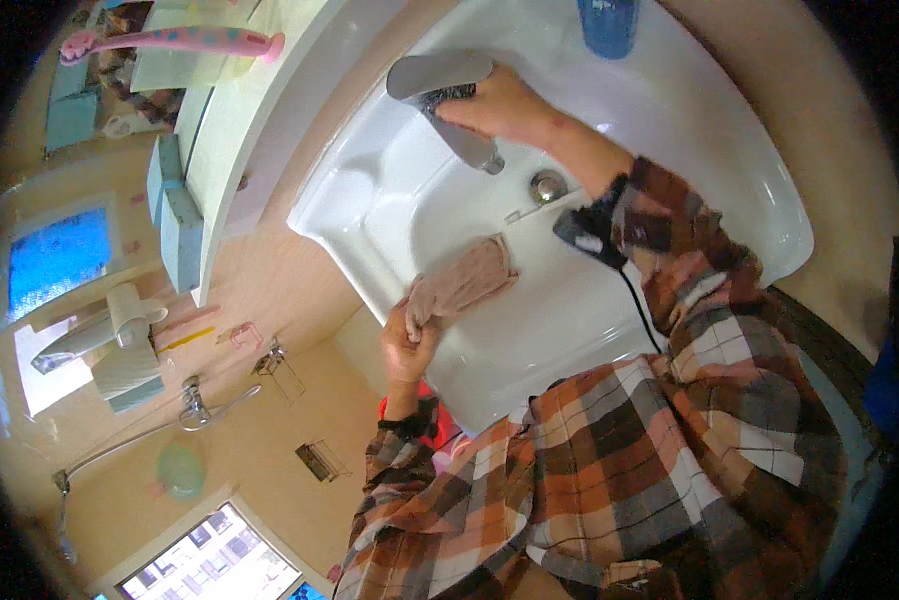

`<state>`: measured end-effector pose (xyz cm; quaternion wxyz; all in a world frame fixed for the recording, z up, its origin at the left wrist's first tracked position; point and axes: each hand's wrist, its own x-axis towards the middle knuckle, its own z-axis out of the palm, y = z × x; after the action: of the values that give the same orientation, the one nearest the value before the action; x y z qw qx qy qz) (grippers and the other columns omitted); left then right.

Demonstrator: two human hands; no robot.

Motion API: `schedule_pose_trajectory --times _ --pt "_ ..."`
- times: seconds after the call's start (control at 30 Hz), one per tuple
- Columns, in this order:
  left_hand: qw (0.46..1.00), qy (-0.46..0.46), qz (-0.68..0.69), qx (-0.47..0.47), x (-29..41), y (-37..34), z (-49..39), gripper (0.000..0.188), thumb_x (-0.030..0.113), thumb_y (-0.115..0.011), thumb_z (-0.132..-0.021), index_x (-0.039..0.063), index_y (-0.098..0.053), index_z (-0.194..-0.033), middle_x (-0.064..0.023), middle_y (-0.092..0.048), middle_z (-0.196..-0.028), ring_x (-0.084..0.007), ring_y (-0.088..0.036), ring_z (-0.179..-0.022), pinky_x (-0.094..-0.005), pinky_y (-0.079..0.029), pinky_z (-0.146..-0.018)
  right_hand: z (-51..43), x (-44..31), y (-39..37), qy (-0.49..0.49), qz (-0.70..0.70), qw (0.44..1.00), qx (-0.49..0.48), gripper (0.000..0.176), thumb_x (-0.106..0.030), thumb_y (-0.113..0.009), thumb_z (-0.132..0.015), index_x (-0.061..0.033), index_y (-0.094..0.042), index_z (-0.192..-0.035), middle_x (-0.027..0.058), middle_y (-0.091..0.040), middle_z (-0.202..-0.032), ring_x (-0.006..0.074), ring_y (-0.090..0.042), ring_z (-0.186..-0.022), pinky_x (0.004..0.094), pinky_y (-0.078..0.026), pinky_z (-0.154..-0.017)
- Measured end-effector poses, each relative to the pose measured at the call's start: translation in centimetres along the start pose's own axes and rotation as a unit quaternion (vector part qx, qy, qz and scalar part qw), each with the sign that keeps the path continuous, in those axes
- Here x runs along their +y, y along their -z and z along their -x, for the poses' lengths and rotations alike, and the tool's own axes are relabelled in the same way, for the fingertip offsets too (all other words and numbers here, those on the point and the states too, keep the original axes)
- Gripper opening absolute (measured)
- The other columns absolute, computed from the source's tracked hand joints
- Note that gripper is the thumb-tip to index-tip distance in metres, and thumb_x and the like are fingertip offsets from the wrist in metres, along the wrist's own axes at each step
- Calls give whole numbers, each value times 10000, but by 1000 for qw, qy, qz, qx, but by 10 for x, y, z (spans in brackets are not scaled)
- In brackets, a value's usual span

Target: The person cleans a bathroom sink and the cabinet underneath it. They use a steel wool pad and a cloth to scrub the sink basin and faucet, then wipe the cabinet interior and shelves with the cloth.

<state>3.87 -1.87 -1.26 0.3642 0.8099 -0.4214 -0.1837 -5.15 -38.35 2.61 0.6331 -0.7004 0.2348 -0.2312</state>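
Note:
A pinkish-brown cloth hangs from my left hand, which grips one end of it near the basin's left rim. The cloth lies over the inside of the white washbasin. My right hand is closed around the body of the grey faucet, with the thumb on the near side and the other fingers mostly hidden behind it. The round metal drain fitting shows beside the spout tip, below my right forearm. Dark bands circle both wrists; a small black device with a cable is at the right cuff.
A blue cup stands at the basin's far side. To the upper left, a white shelf bears a pink toothbrush and pale blue boxes. Something red is beside my left wrist. A shower fitting is on the wall.

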Motion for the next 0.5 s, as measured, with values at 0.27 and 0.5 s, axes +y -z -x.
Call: schedule_pose_trajectory --times 0.27,0.5 --pt "995 -83 -63 5 9 0 -4 298 63 -545 -796 -41 -550 -1075 -92 -623 -905 -142 -595 -798 -284 -504 -698 -3 19 6 -17 -144 989 31 402 -188 -650 -812 -16 -565 -1165 72 -635 -984 127 -586 -868 267 -463 -761" --pt "997 -35 -70 -9 13 4 -4 293 98 -572 -791 -36 -571 -1051 -145 -624 -939 -220 -610 -838 -314 -494 -747 -2 58 -9 34 -30 991 128 294 -288 -597 -821 -53 -663 -985 131 -668 -873 282 -637 -776 366 -494 -727"
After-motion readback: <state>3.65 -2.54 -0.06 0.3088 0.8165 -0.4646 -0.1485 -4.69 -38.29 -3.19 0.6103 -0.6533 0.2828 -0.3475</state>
